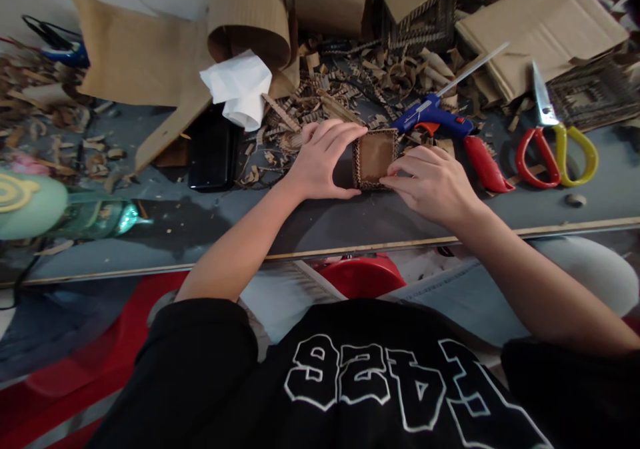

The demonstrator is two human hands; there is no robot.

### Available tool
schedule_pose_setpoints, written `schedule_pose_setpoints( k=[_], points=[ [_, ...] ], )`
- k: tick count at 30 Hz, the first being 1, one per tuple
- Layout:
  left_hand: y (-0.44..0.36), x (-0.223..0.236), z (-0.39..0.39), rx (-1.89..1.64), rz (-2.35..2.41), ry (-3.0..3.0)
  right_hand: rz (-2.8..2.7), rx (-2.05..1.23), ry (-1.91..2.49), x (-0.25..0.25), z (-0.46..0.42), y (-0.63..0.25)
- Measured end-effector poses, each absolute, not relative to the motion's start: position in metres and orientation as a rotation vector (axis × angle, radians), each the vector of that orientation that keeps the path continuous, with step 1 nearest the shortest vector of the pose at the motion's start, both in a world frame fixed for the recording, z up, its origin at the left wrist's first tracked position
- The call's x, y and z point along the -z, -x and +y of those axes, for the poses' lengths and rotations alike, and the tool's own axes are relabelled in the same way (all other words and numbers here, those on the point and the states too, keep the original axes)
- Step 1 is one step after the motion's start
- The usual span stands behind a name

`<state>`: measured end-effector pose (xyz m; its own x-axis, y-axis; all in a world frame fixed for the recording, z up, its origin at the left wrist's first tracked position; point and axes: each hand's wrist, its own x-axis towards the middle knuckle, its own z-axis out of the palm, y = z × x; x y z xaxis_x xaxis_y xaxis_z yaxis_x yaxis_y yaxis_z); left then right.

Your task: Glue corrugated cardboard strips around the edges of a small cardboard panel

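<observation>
A small square cardboard box (377,157) with corrugated edges lies on the grey table in front of me. My left hand (327,159) spans its left side, fingertips at the far corner and thumb at the near corner, gripping it. At the lower right edge, the fingers of my right hand (434,181) are pinched together against the box; whether a small piece is between them is hidden. Just beyond my right hand lies a blue glue gun (433,114) with a red handle end and a glue stick in its back.
Red-and-yellow scissors (553,132) lie at the right. Corrugated cardboard scraps (325,95) cover the back, with a cardboard roll (250,22) and sheets (540,32). A black phone (213,152), white tissue (240,85) and green bottle (95,212) are to the left.
</observation>
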<state>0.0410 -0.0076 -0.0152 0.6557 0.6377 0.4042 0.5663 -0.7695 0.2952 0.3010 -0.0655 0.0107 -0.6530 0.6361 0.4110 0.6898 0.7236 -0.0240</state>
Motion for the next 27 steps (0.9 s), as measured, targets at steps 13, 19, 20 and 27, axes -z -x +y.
schedule_pose_setpoints(
  k=[13,19,20,27],
  points=[
    [-0.04,0.016,-0.008,-0.746,0.976,-2.782,-2.402,-0.111,1.103,-0.025,-0.059,-0.315],
    [-0.04,0.015,-0.009,-0.735,1.016,-2.759,-2.506,0.062,1.091,-0.013,-0.064,-0.303],
    [-0.041,0.014,-0.009,-0.736,1.017,-2.757,-2.509,0.066,1.094,-0.014,-0.064,-0.302],
    [-0.041,0.014,-0.009,-0.737,1.008,-2.755,-2.495,0.144,1.063,-0.017,-0.065,-0.304]
  ],
)
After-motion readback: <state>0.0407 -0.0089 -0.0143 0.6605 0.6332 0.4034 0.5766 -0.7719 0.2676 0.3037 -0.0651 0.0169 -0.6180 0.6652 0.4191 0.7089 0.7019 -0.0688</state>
